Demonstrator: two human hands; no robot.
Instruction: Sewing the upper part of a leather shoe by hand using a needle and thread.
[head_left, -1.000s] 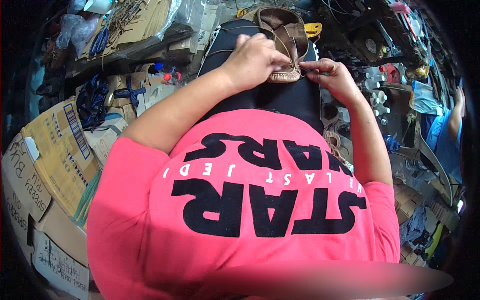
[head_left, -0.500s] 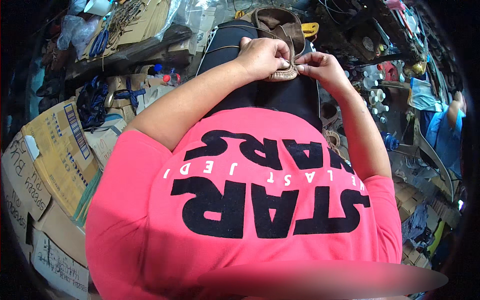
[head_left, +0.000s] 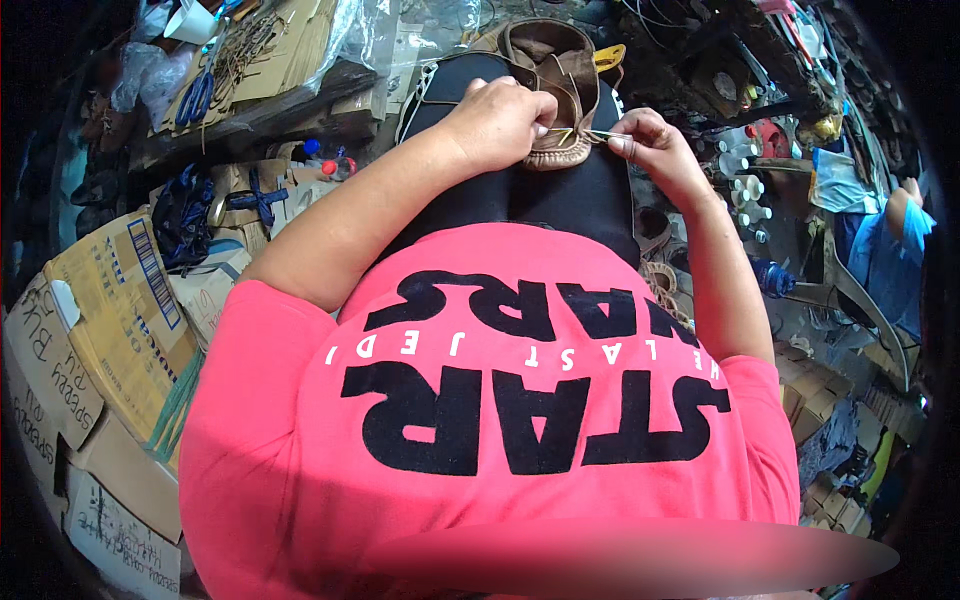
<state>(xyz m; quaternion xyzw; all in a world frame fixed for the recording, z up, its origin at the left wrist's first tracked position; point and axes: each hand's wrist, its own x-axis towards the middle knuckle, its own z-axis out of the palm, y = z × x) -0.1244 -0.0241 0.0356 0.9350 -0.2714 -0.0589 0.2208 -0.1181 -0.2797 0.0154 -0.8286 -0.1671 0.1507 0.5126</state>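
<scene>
A brown leather moccasin point(head_left: 556, 156) rests on my black-clad lap, its gathered toe towards me and its opening away. My left hand point(head_left: 497, 122) is closed at the left side of the shoe, fingertips pinching a thin pale lace point(head_left: 565, 133) that crosses the front. Part of its grip is hidden behind the fingers. To the right of the shoe, my right hand point(head_left: 655, 145) pinches strands of the lace between thumb and forefinger, holding them drawn out sideways. A thin cord also passes over my left thigh.
Cardboard boxes point(head_left: 110, 300) crowd the left. Beyond them, blue-handled scissors point(head_left: 197, 98) lie by a cardboard sheet. Several small bottles point(head_left: 745, 188) stand to the right, with a blue-clad person point(head_left: 890, 250) at the far right. A yellow-handled tool point(head_left: 609, 57) lies behind the shoe.
My hands have moved apart from close together at the shoe's front. The left shifted left and the right moved outward, so pale lace strands now show stretched between them.
</scene>
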